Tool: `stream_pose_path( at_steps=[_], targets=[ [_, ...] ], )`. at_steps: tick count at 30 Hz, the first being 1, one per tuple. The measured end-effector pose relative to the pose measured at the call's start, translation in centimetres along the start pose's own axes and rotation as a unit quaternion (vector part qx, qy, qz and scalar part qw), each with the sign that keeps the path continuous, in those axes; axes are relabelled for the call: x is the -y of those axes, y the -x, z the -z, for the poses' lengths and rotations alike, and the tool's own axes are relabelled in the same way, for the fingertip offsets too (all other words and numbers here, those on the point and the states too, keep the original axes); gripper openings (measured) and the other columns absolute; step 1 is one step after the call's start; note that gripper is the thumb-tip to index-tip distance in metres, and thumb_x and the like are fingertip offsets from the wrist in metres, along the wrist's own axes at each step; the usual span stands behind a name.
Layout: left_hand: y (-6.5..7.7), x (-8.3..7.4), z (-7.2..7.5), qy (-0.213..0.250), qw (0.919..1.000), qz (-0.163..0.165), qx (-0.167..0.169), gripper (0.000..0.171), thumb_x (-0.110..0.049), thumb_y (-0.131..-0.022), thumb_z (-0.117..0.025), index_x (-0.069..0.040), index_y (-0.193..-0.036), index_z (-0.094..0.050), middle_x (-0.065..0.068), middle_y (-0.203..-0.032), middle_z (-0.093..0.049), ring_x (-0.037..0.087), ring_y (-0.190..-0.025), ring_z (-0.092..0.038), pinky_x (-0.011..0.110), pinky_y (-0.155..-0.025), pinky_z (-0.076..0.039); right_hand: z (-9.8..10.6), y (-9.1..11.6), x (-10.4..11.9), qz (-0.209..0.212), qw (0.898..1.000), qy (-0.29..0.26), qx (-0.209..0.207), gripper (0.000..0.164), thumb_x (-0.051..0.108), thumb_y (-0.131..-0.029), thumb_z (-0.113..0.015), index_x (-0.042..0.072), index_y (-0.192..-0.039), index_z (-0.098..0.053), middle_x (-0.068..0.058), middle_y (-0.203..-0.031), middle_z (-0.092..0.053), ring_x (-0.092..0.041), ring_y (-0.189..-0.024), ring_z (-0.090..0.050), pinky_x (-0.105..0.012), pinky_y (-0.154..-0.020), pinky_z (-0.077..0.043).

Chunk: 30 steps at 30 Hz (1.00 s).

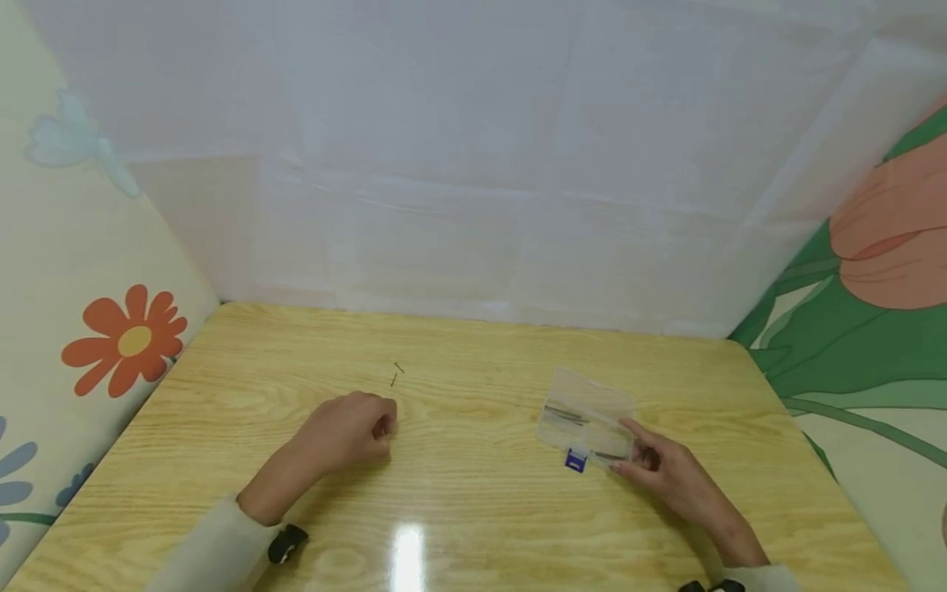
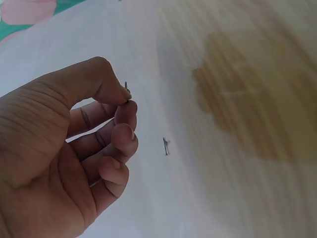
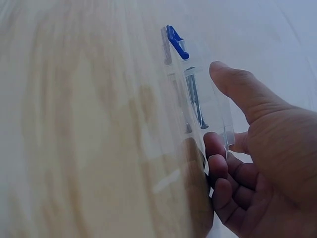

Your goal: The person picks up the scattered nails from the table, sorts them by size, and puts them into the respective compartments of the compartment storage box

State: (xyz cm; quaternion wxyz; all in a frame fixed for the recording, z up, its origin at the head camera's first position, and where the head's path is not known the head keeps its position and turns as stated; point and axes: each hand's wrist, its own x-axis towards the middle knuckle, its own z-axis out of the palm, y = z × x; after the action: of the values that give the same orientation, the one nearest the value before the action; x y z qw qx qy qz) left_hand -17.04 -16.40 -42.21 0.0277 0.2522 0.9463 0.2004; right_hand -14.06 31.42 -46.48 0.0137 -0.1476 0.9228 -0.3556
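Observation:
My left hand [image 1: 346, 434] is above the left half of the table, its thumb and forefinger pinching a small nail [image 2: 126, 88]. In the left wrist view only the nail's thin tip shows; the rest is hidden by the fingers. Two small dark nails [image 1: 398, 367] lie on the table just beyond this hand. On the right, my right hand [image 1: 676, 475] grips the near right corner of a clear plastic box [image 1: 565, 393] between thumb and fingers. Several longer nails [image 3: 195, 99] lie inside the box, and a blue latch [image 1: 575, 460] sticks out from its near side.
The wood-grain table [image 1: 473, 510] ends at a white sheet [image 1: 444, 205] hanging behind it. Flower-patterned cloths stand at the left [image 1: 89, 247] and right [image 1: 888, 345] sides. Black straps [image 1: 287, 543] are on both wrists.

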Motion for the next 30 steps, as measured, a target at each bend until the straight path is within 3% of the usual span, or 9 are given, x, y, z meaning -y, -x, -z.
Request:
stream_pose_path(
  at_steps=[7,18,30],
  targets=[
    [-1.4,-1.7,-0.2,0.005,0.9999,-0.012,0.005,0.015,-0.001,-0.079,-0.067,-0.014,-0.086,-0.071,-0.006,-0.081,-0.063,0.008,-0.067,-0.049,0.029,-0.056,-0.042,0.0,-0.1,0.0,-0.006,1.0,0.006,0.001,0.074,0.023,-0.089,-0.082,-0.007,-0.148,-0.048,0.006,-0.086,-0.058,-0.008,-0.075,-0.054,-0.027,-0.066,-0.05],
    [-3.6,-3.7,-1.4,-0.01,0.9991,-0.038,-0.014,0.019,-0.002,-0.082,-0.065,-0.012,-0.094,-0.076,-0.002,-0.092,-0.071,0.011,-0.075,-0.063,0.026,-0.056,-0.045,-0.1,0.0,-0.1,0.0,1.0,0.004,0.001,0.074,0.023,-0.089,-0.082,-0.007,-0.148,-0.048,0.006,-0.087,-0.058,-0.008,-0.075,-0.054,-0.027,-0.067,-0.05],
    [-6.1,-6.4,-2.9,-0.003,0.9952,-0.097,-0.002,0.014,-0.006,-0.085,-0.068,-0.013,-0.095,-0.075,-0.005,-0.086,-0.064,0.007,-0.067,-0.052,0.028,-0.054,-0.045,0.0,0.0,-0.1,-0.004,1.0,0.005,0.004,0.074,0.023,-0.089,-0.082,-0.007,-0.148,-0.048,0.006,-0.087,-0.058,-0.008,-0.075,-0.054,-0.027,-0.067,-0.05]
  ],
)
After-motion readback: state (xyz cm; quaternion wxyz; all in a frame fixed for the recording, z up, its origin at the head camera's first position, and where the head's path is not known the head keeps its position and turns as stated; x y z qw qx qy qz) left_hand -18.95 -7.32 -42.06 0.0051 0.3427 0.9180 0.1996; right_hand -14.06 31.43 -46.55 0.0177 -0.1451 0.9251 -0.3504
